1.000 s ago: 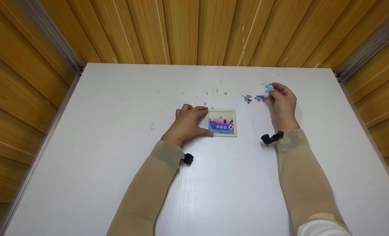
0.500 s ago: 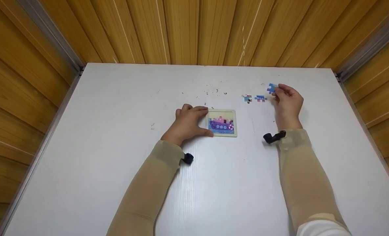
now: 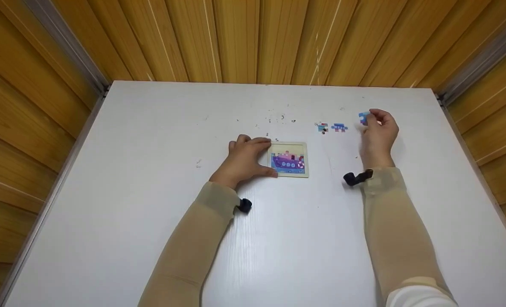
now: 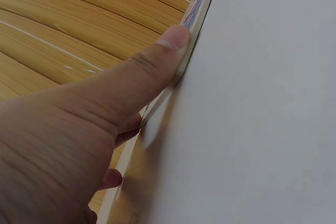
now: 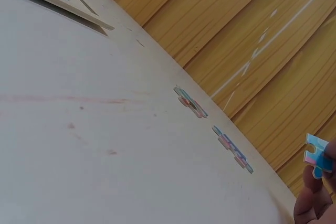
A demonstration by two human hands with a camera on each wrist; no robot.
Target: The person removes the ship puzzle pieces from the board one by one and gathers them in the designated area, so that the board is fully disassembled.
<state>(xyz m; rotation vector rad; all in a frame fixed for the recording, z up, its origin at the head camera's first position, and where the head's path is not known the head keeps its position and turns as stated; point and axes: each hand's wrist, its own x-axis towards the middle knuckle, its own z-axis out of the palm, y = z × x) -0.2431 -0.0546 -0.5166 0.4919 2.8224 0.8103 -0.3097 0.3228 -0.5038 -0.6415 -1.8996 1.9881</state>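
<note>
A small square puzzle tray (image 3: 306, 162) with a cream rim lies on the white table in the head view. Its lower part carries a purple and pink boat picture; the upper strip is bare backing. My left hand (image 3: 245, 158) holds the tray's left side, thumb at the near corner, index fingertip at the far one. Up to the right, my right hand (image 3: 381, 132) pinches a blue puzzle piece (image 5: 316, 156) with some pink, between thumb and fingers above the table. Just left of that hand lie two loose pieces, one multicoloured (image 3: 322, 127), one blue and pink (image 3: 339, 127).
Small dark specks and marks (image 3: 282, 117) dot the white table (image 3: 278, 238) beyond the tray. Wood-slat walls (image 3: 236, 42) stand at the back and both sides. A black wrist camera (image 3: 355, 178) sticks out from the right sleeve.
My right hand has drawn rightward, away from the two loose pieces, and the piece in its fingers has turned. My left hand and the tray have stayed in place.
</note>
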